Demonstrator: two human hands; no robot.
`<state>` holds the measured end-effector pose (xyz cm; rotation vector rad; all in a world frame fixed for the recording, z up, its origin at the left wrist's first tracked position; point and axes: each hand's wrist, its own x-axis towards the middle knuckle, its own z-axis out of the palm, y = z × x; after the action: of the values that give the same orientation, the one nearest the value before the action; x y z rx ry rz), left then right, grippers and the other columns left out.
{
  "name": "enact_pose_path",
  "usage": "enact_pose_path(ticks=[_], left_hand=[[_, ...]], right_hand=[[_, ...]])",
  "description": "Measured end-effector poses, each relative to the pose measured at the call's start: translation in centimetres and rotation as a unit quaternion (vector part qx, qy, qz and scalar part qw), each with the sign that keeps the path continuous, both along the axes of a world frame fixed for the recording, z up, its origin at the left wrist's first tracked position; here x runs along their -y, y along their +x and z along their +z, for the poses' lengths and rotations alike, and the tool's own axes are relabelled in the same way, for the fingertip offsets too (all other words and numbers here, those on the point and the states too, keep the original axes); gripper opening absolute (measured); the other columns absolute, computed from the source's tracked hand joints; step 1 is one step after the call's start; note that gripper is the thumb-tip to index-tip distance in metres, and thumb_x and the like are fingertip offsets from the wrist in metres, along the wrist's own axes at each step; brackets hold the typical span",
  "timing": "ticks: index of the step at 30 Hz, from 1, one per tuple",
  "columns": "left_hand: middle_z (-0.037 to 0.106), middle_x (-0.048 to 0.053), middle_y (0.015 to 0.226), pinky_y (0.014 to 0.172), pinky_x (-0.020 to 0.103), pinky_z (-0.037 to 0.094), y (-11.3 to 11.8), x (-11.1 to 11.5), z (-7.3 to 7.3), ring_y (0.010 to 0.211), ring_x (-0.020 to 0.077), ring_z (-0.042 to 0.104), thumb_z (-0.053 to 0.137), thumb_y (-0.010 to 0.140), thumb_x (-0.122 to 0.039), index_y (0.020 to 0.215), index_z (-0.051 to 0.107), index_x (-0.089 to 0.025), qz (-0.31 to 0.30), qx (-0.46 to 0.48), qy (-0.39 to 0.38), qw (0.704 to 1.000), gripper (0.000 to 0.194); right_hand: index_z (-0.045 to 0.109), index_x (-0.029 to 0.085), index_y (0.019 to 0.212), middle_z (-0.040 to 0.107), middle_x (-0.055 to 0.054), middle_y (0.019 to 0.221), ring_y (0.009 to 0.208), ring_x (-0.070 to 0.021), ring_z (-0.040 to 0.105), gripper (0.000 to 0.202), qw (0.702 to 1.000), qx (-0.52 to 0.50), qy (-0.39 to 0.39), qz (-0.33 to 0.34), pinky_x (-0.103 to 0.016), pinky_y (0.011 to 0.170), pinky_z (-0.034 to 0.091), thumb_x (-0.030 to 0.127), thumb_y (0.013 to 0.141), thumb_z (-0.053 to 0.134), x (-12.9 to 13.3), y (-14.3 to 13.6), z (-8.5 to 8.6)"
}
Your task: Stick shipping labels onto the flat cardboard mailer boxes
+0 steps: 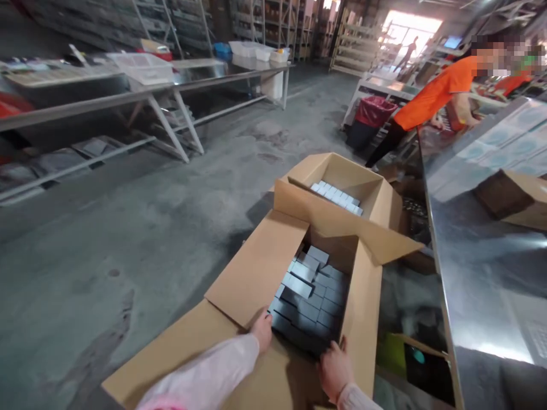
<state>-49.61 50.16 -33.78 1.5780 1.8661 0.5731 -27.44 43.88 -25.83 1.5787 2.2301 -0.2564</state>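
An open cardboard box (365, 307) stands below me with its flaps spread outward. Inside lie many small grey-blue boxes (308, 309), mostly in rows, with a few loose on top. My left hand (261, 331) is closed on the box's near left edge, beside the left flap (260, 265). At the near right corner, my right hand (335, 367) has its fingers curled over the rim, the index finger lying along the side wall. Some fingertips of both hands are hidden by the cardboard.
Behind it stands a second open carton (387, 208) with similar small boxes. A metal worktable (478, 296) runs along the right, bearing a brown carton (519, 199). A person in orange (436, 94) leans over a bench near a red-lined bin (371, 117). Long tables (158, 91) stand left.
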Motion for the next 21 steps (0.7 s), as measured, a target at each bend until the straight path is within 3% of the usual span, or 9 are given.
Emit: enact_pose_path(ticks=[3,5,8,10,12,14,17,19,21], left_hand=[[0.074,0.01,0.085,0.1,0.042,0.041,-2.4,0.6,1.9,0.103,0.0278,0.062,0.066,0.068,-0.008,0.063,0.074,-0.02,-0.193,-0.07,-0.046,0.978,0.016],[0.069,0.012,0.111,0.106,0.043,0.035,-4.4,0.8,3.6,0.119,0.0272,0.053,0.056,0.076,-0.005,0.093,0.075,-0.022,-0.269,-0.127,-0.053,0.953,0.031],[0.047,0.008,0.142,0.11,0.043,0.03,-7.8,0.6,6.3,0.134,0.0239,0.037,0.039,0.082,0.001,0.132,0.051,-0.027,-0.328,-0.266,-0.02,0.906,0.059],[0.036,0.005,0.149,0.108,0.041,0.033,-9.8,0.0,8.0,0.139,0.0232,0.028,0.032,0.078,0.008,0.14,0.039,-0.029,-0.29,-0.352,0.01,0.89,0.073],[0.03,0.005,0.152,0.101,0.036,0.04,-11.2,-0.8,9.6,0.139,0.0241,0.027,0.03,0.073,0.011,0.144,0.03,-0.028,-0.208,-0.388,0.002,0.898,0.081],[0.031,0.008,0.152,0.089,0.031,0.048,-11.9,-1.8,11.0,0.127,0.0248,0.046,0.032,0.072,0.009,0.147,0.017,-0.031,-0.148,-0.389,-0.052,0.908,0.087],[0.054,0.013,0.132,0.075,0.031,0.05,-12.2,-3.0,12.2,0.091,0.0212,0.067,0.032,0.078,0.003,0.148,-0.002,-0.032,-0.093,-0.348,-0.14,0.922,0.085],[0.065,0.015,0.112,0.075,0.035,0.049,-12.3,-3.5,12.5,0.084,0.0229,0.068,0.031,0.084,-0.003,0.148,-0.008,-0.026,-0.063,-0.332,-0.164,0.927,0.078],[0.068,0.014,0.101,0.075,0.037,0.049,-12.2,-3.7,12.4,0.086,0.025,0.068,0.029,0.087,-0.008,0.149,-0.004,-0.022,-0.046,-0.329,-0.178,0.927,0.071]], right_hand=[[0.072,0.022,0.09,0.072,-0.01,0.098,0.101,-0.0276,0.061,0.03,0.994,-0.062,0.047,-0.076,-0.057,0.105,0.03,0.016,0.082,0.045,0.6,2.8,1.9],[0.066,0.024,0.112,0.059,-0.008,0.129,0.12,-0.0266,0.051,0.045,0.986,-0.058,0.111,-0.11,-0.051,0.107,0.03,0.008,0.078,0.042,1.6,5.1,2.7],[0.055,0.022,0.127,0.041,-0.006,0.146,0.134,-0.0247,0.036,0.063,0.97,-0.012,0.199,-0.137,-0.046,0.108,0.03,-0.001,0.072,0.037,3.0,7.7,3.5],[0.054,0.022,0.128,0.042,-0.006,0.145,0.133,-0.0239,0.037,0.065,0.963,-0.006,0.229,-0.139,-0.041,0.105,0.034,-0.003,0.071,0.036,3.7,9.0,3.8],[0.048,0.021,0.133,0.042,-0.008,0.145,0.129,-0.0249,0.042,0.066,0.951,-0.019,0.268,-0.153,-0.038,0.102,0.038,-0.002,0.073,0.036,3.9,10.0,3.9],[0.032,0.022,0.143,0.038,-0.011,0.146,0.124,-0.0276,0.047,0.069,0.925,-0.036,0.323,-0.195,-0.04,0.097,0.041,0.003,0.077,0.039,3.8,10.9,3.8],[0.013,0.017,0.148,0.032,-0.02,0.146,0.125,-0.0362,0.043,0.074,0.861,-0.058,0.406,-0.302,-0.049,0.096,0.04,0.015,0.08,0.043,3.2,12.2,3.8],[0.016,0.005,0.145,0.038,-0.028,0.139,0.124,-0.0404,0.043,0.072,0.833,-0.078,0.381,-0.394,-0.052,0.094,0.041,0.021,0.08,0.043,2.6,12.7,4.2],[0.026,0.0,0.141,0.055,-0.028,0.121,0.11,-0.0382,0.056,0.065,0.831,-0.089,0.235,-0.497,-0.047,0.084,0.048,0.024,0.082,0.039,2.0,12.6,4.8]])
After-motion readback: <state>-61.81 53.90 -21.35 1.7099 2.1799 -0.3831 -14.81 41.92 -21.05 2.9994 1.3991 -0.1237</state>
